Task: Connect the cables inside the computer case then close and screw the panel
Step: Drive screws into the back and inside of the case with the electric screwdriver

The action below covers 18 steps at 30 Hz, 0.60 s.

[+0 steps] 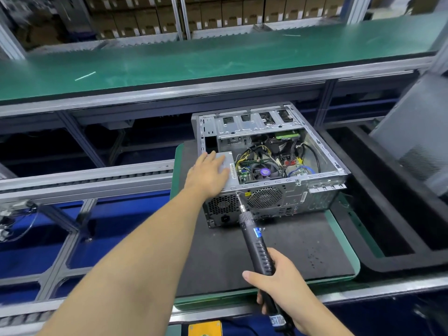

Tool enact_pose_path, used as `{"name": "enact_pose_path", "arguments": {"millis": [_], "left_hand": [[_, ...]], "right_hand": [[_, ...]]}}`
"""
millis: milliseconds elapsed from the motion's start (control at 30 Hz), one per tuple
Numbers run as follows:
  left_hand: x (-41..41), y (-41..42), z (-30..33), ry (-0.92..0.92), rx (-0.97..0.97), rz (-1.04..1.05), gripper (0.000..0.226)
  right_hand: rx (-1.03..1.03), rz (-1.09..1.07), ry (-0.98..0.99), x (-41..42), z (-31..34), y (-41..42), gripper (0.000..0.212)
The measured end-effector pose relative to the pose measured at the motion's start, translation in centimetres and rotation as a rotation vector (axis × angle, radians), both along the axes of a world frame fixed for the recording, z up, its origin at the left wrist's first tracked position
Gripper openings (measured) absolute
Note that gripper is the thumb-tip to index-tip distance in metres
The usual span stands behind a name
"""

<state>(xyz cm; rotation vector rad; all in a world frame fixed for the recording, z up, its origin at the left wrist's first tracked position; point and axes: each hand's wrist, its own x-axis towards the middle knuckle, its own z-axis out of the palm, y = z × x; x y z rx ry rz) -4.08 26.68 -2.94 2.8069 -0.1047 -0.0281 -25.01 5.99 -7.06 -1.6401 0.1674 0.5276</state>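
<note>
The case [271, 166] lies on its side at about 1 o'clock from the frame's centre, its open side facing up, resting on a dark mat [278, 251] set in a green-edged tray [349, 241]. Inside the case, a silver power supply [226, 163] fills the 9 o'clock corner. Beside it toward 3 o'clock sits the board with a fan [263, 172] bearing a purple centre, and a tangle of yellow, black, red and blue cables [274, 154] runs over it. At 12 o'clock inside the case a perforated metal drive cage [254, 123] spans the width, with a green board [287, 135] just below its right end. The rear face, turned toward the person, shows two round fan grilles and a power socket.

The left hand [208, 172] lies flat on the power supply, fingers straight and close together, pressing down on it. The right hand [281, 284], at 5 o'clock, grips the handle of a black driver [257, 248] with its fingers curled round it; the driver's bit tip meets the top rear edge of the case, just beside the left fan grille.

A grey panel [417, 141] stands tilted at 3 o'clock, well apart from the case. At 12 o'clock a green bench [194, 59] runs across, with stacked cartons [155, 18] behind it. A yellow box [204, 328] shows at 6 o'clock.
</note>
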Motion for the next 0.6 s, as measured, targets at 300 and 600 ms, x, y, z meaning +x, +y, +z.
{"name": "enact_pose_path", "arguments": {"millis": [300,600], "left_hand": [[-0.33,-0.06,-0.15,0.001,0.011,-0.005,0.055],[-0.25,-0.07,-0.16,0.009,0.004,0.005,0.057]], "right_hand": [[0.017,-0.027,0.009,-0.27,0.43,0.33,0.050],[0.002,-0.043,0.020,-0.20,0.79,0.53,0.045]]}}
